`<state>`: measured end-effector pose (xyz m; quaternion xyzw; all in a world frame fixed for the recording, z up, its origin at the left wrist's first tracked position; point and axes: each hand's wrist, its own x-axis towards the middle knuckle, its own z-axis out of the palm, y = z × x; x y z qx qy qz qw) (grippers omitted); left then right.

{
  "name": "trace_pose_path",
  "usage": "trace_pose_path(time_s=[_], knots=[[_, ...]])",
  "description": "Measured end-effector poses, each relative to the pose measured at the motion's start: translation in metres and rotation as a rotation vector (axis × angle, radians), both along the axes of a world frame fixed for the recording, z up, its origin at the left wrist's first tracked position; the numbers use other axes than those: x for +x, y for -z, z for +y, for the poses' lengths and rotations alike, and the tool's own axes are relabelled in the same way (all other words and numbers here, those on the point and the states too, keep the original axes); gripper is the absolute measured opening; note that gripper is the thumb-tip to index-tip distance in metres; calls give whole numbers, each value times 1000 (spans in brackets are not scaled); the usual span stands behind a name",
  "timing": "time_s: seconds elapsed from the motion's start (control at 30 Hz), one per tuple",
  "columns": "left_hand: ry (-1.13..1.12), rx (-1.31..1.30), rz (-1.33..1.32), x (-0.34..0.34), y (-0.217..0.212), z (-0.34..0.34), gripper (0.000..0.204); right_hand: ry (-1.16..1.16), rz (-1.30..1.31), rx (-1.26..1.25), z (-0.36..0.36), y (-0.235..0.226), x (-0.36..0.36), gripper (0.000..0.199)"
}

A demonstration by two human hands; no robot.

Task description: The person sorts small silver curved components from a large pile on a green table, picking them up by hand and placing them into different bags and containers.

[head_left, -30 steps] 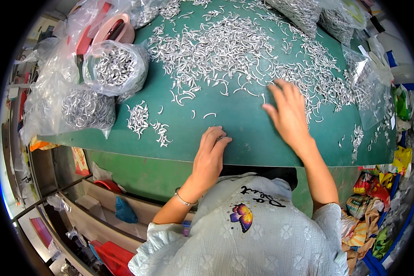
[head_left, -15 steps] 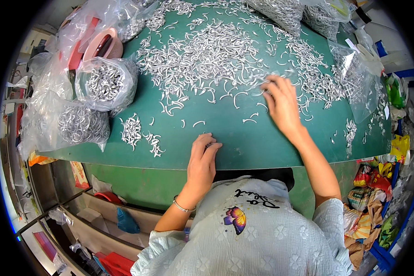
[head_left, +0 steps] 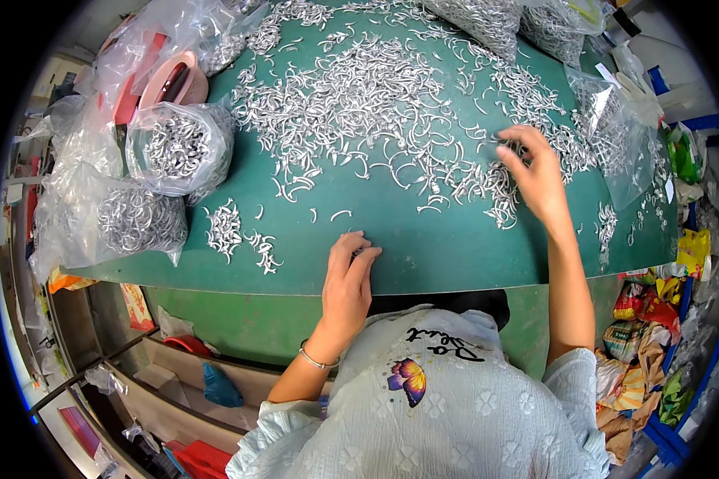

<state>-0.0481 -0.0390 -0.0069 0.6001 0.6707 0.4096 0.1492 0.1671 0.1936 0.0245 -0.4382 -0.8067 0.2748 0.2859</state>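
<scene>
Rightward goes the right hand point(head_left: 539, 180), off mid-table to the right of the frame, and silvery curved pieces point(head_left: 463, 177) now lie strewn where it hovered! Its fingers are bent over the pile's edge; whether they pinch anything, I cannot tell. Down at lower centre, the left hand point(head_left: 347, 279) sits curled on the green table point(head_left: 431, 263), its contents hidden, one lone curved piece point(head_left: 341, 213) just above it. Looks like hand-spreading of loose pieces from the heap point(head_left: 359, 88), upper centre; the next move calls for light fingers among tangled curves.
</scene>
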Motion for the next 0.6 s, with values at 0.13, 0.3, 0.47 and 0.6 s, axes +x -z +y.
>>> trace_pose_path(time_s=[0.13,0.3,0.47,0.6], knots=[[-2,-6,-29,2,-1,1,28,-225,-223,206,-42,-4,-23,50],[-19,17,13,2,-1,2,22,-130,-284,336,-35,9,-5,18],[-19,24,9,3,1,3,23,42,-289,394,-38,0,-16,17],[-5,26,-16,7,-1,7,23,-75,-287,319,-43,6,-50,15]])
